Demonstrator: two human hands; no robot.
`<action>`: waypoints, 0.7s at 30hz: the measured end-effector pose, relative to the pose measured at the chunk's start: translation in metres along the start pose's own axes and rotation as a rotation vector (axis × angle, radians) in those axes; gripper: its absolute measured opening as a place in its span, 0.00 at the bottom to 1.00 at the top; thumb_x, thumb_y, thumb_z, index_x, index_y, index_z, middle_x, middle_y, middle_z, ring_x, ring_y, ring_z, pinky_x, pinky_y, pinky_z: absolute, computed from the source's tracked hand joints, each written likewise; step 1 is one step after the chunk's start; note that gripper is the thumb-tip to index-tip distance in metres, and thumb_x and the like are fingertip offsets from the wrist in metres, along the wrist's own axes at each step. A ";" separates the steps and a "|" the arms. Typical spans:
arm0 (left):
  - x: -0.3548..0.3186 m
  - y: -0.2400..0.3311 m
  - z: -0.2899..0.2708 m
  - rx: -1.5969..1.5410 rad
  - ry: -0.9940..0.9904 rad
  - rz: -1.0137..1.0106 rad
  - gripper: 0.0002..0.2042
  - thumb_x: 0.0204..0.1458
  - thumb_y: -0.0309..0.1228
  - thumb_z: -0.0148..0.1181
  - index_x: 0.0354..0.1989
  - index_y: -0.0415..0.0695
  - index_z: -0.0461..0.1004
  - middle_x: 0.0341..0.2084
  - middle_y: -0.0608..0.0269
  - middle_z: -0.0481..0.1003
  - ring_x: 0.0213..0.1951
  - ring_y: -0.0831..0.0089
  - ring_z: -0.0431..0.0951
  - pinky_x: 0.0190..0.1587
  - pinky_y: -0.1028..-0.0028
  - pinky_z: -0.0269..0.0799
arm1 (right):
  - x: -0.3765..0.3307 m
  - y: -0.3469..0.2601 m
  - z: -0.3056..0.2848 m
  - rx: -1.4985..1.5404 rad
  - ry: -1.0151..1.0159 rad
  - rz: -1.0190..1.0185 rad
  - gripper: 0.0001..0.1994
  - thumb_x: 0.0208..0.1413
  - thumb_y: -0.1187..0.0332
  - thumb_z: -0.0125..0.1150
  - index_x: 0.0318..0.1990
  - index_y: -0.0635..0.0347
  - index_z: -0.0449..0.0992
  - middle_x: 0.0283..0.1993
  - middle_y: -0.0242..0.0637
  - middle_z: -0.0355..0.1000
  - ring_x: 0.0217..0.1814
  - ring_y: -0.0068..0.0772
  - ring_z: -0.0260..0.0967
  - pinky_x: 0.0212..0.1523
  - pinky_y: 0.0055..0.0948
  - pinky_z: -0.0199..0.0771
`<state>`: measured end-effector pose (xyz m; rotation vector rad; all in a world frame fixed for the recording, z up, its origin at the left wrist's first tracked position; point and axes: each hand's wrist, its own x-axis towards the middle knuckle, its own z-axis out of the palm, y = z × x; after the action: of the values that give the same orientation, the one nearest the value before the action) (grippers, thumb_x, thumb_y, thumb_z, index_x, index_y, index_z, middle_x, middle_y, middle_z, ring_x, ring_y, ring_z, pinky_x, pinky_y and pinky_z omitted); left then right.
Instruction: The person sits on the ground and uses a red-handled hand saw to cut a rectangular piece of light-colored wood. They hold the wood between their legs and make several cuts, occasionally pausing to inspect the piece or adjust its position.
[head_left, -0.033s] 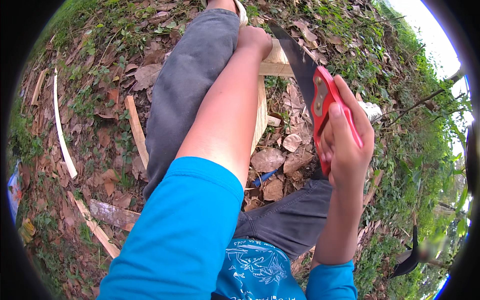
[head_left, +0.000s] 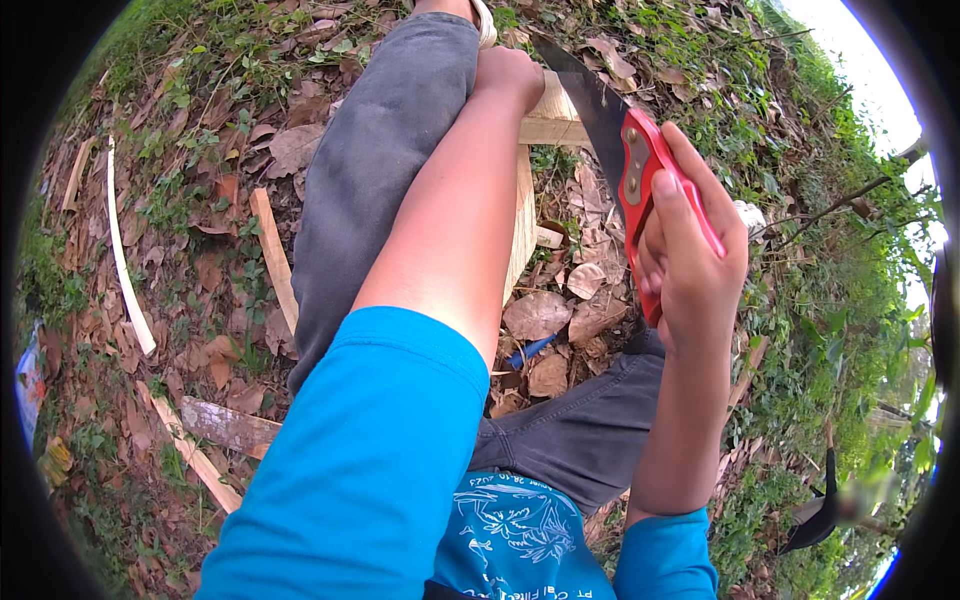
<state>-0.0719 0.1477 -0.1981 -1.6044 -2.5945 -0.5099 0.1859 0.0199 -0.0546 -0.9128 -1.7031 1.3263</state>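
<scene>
My right hand (head_left: 700,265) is wrapped round the red handle of a hand saw (head_left: 640,160), its index finger stretched along the grip. The saw's dark blade points away from me and crosses the right end of a pale piece of wood (head_left: 548,130). My left hand (head_left: 508,80) is closed on that wood at its left side, next to my trouser leg; its fingers are mostly hidden by the back of the hand. A longer wooden strip (head_left: 523,225) runs from below this piece toward me.
Dry leaves and green plants cover the ground. To the left lie a thin white strip (head_left: 125,250) and several wood offcuts, including a narrow one (head_left: 272,250) beside my leg. A blue object (head_left: 530,352) lies between my legs. Thin branches (head_left: 830,215) stick out at the right.
My right hand and the saw have moved a little farther away from me, the blade sliding along the wood's end. The left hand stays almost where it was.
</scene>
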 end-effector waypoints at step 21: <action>-0.003 0.009 -0.014 -0.001 -0.033 -0.113 0.25 0.62 0.45 0.42 0.45 0.41 0.84 0.47 0.44 0.82 0.52 0.46 0.81 0.57 0.54 0.75 | -0.056 0.102 -0.004 0.013 0.006 -0.046 0.28 0.65 0.77 0.57 0.73 0.62 0.64 0.68 0.46 0.71 0.67 0.30 0.69 0.66 0.27 0.65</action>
<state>-0.0649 0.1444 -0.1831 -1.4858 -2.7217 -0.4957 0.2217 -0.0073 -0.1618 -0.8642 -1.6992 1.3020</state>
